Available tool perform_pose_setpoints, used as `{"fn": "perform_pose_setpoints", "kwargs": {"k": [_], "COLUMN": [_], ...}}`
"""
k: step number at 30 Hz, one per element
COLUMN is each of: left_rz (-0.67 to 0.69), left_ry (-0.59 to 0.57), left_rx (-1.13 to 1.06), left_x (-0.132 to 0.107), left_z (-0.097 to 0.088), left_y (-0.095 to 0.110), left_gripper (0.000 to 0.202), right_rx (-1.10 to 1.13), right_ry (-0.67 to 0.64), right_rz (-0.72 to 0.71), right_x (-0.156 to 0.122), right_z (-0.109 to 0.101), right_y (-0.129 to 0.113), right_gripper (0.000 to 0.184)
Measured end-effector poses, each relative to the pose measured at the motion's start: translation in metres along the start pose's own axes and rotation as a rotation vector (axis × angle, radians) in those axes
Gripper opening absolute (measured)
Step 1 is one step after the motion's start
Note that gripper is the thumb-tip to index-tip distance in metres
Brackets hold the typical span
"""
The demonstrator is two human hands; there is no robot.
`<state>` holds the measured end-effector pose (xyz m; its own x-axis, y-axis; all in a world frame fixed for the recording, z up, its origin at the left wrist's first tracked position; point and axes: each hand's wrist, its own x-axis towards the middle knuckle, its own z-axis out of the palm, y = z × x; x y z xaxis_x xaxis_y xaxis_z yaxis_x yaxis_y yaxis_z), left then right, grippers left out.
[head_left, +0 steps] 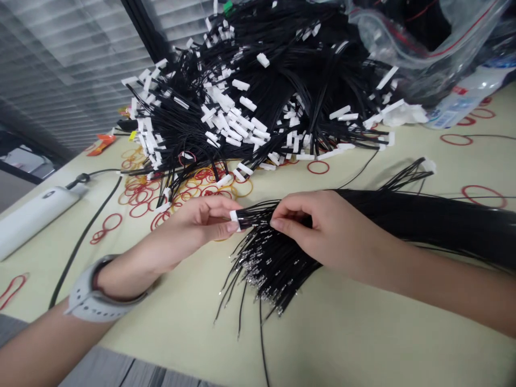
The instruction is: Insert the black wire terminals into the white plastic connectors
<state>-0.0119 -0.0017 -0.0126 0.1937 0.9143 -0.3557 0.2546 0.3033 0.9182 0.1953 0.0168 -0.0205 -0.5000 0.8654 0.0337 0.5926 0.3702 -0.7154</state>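
Observation:
My left hand [201,223], with a grey watch strap [100,301] on the wrist, pinches a small white connector housing [235,219] between thumb and fingers. Several black wires run out of the housing toward my right hand [310,217]. The right thumb and forefinger are pinched together by these wires, just right of the housing; the exact wire between them is too small to make out. Below the hands fans a thick bundle of black wires [278,263], their bare ends tipped with tiny silver terminals. The bundle stretches right, partly under my right forearm.
A big heap of black wires with white connectors [237,126] covers the back of the pale table [193,333]. Red and yellow rubber bands [139,209] lie scattered before it. A white power strip [40,215] is at left; a bottle [463,99] and plastic bag [403,48] stand back right.

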Motion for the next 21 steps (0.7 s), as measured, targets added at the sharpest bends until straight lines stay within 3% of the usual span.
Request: {"fn": "perform_pose_setpoints", "kwargs": {"k": [14,21], "left_rz": [-0.018,-0.022], "left_ry": [-0.008,-0.007], "left_rx": [0.011,0.007], "left_x": [-0.001,-0.002], "left_z": [-0.001,-0.002], "left_y": [-0.003,-0.001], "left_gripper": [0.019,0.019], "right_rx": [-0.063,0.055], "right_ry": [0.034,-0.019], "right_rz": [-0.071,-0.072], "right_x": [-0.001,0.002], "right_z": [0.002,-0.008], "right_y": [0.003,0.001], "right_gripper": [0.015,0.014]}}
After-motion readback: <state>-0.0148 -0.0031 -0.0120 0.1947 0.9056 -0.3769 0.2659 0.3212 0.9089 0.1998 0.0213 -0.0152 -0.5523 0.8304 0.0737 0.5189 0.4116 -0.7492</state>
